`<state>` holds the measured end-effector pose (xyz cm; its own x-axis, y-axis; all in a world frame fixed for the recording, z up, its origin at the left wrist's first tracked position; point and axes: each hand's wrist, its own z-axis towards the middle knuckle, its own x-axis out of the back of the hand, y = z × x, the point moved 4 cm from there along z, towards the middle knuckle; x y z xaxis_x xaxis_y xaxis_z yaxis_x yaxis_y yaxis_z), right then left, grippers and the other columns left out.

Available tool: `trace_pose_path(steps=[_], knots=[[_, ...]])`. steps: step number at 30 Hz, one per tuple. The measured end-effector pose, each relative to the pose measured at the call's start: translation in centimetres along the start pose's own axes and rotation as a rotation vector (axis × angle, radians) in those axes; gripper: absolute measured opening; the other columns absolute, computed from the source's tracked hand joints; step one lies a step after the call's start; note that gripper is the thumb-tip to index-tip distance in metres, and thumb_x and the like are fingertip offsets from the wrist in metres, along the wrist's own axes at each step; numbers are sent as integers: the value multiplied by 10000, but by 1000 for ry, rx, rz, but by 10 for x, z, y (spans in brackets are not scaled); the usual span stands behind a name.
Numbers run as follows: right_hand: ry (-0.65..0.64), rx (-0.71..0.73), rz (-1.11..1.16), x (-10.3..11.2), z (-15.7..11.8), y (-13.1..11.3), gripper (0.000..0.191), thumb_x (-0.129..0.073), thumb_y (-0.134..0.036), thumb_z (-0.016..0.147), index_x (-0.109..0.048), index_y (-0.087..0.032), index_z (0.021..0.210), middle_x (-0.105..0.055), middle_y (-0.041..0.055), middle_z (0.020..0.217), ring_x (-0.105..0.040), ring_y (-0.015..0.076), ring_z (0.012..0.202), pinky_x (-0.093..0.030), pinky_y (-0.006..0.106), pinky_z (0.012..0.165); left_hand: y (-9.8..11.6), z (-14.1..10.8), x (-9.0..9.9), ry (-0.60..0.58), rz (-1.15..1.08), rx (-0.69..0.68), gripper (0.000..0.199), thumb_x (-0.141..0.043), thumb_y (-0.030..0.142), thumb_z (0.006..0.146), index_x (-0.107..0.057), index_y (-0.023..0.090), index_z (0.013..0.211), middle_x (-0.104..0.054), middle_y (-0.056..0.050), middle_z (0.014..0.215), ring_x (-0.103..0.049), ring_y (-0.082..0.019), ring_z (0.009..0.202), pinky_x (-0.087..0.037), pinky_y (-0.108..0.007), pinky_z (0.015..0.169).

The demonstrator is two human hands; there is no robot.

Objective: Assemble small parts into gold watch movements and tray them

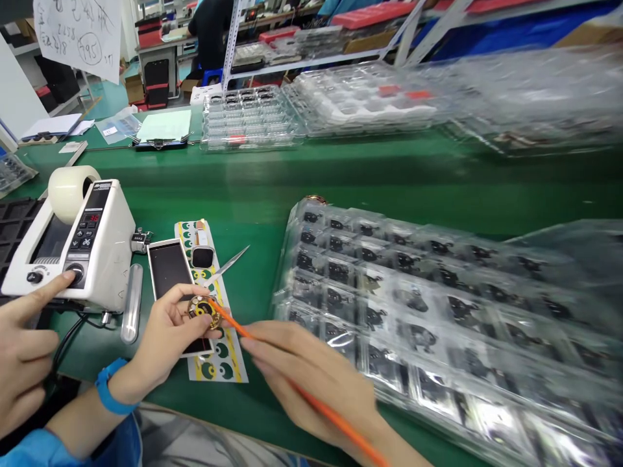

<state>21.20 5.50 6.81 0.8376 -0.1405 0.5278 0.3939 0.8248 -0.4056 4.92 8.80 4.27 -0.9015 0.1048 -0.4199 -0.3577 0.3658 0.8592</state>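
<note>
My left hand (168, 334), wearing a blue wristband, pinches a small round electronic part (203, 312) with a gold-coloured rim and yellow and black inside. My right hand (311, 373) grips a thin orange stick-like tool (233, 322), its tip touching or very close to the round part. Motion blurs the tool's rear end. Beneath my left hand lies a white-rimmed black tray (170, 266), partly covered by it. A sheet of green and yellow stickers (221, 366) lies under the tray's right side. On it rest a dark square piece (202, 257) and a pointed metal tool (228, 264).
Another person's hand (29, 347) points a finger at a knob on the white tape dispenser (104, 246). A clear tube (132, 305) lies beside it. Stacked clear plastic trays (350, 259) with black parts fill the right. More trays (250, 117) and a clipboard (165, 126) stand behind.
</note>
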Motion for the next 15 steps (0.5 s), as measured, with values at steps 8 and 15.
trace_pose_path(steps=[8, 15], knots=[[331, -413, 347, 12, -11, 21, 380, -374, -326, 1005, -689, -225, 817, -622, 75, 821, -614, 220, 809, -536, 385, 704, 3, -3, -4, -57, 96, 6, 275, -784, 206, 715, -525, 169, 798, -669, 19, 612, -681, -126, 508, -420, -105, 365], [157, -298, 92, -3, 10, 4, 126, -524, -103, 939, -603, -201, 933, -573, -8, 659, -531, 111, 541, -429, 223, 461, 2, -5, -5, -53, 104, -69, 196, -743, 241, 783, -586, 168, 875, -702, 8, 697, -678, -105, 570, -553, -156, 504]])
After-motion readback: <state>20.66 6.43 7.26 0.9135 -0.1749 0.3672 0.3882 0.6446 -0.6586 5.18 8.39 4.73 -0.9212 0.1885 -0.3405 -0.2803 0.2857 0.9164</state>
